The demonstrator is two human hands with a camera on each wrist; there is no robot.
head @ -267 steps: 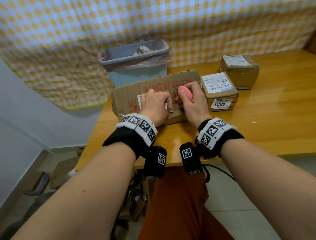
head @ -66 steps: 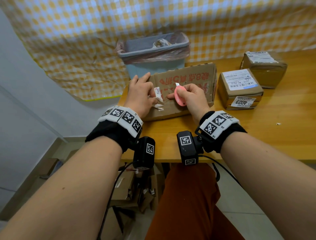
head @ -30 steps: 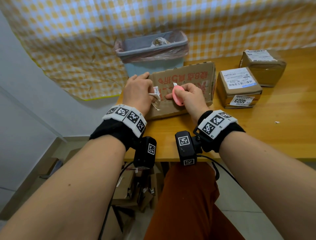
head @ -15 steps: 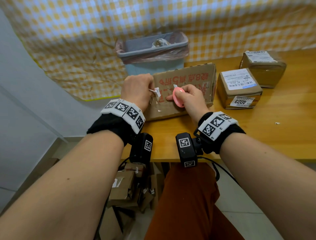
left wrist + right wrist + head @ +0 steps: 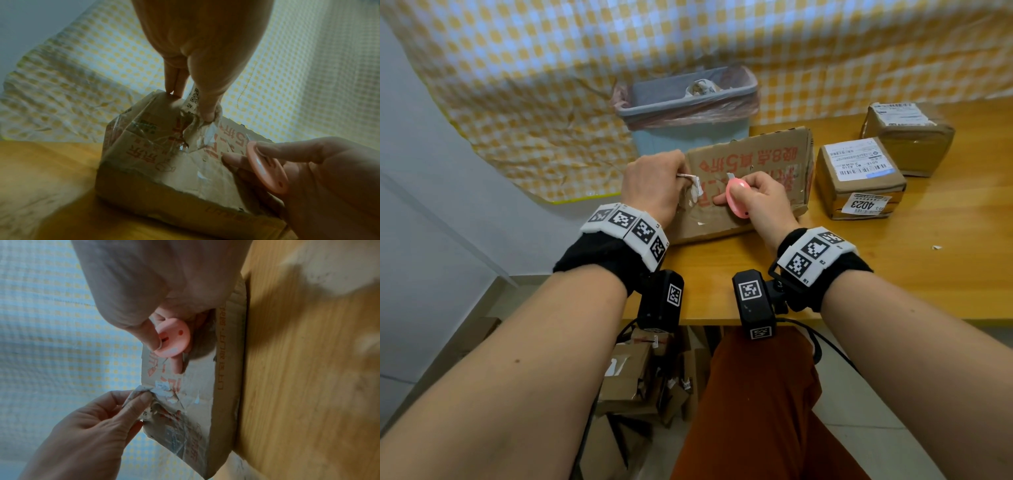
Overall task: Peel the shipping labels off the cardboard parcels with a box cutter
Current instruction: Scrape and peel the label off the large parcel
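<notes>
At the far left of the head view, bare wall and floor lie beyond the table's left edge (image 5: pixel 654 291), and the flat cardboard parcel (image 5: pixel 756 192) is set right at that corner, its left end close to the edge. Under the table a heap of cardboard boxes (image 5: pixel 626 387) is partly hidden by the forearms and cannot be counted.

The left hand (image 5: pixel 654 185) is curled above the parcel's left end, and a crumpled, torn shipping label (image 5: pixel 697 188) is pinched between thumb and forefinger; in the left wrist view the strip (image 5: pixel 193 100) is seen lifted off the cardboard, its lower end lost among wrinkled clear tape, so it cannot be told whether it is fully free. White scraps are left stuck on the parcel top. The print on the label is too blurred to be read.

Behind the parcel a pale blue waste bin (image 5: pixel 688 113) with a pink liner is stood against the yellow checked cloth (image 5: pixel 517 85); its base is hidden by the parcel.

The right hand (image 5: pixel 760 202) is closed round a small pink oval box cutter (image 5: pixel 736 202), held edge-on over the parcel's middle with a short blade tip showing at its far end. Whether the blade touches the cardboard cannot be told.

To the right, just beside the parcel, a smaller taped box (image 5: pixel 859 178) with its label intact and a tag reading 4023 is set, and another labelled box (image 5: pixel 907 137) just behind it. Open table is left in front of these, with one small paper scrap (image 5: pixel 935 246).
</notes>
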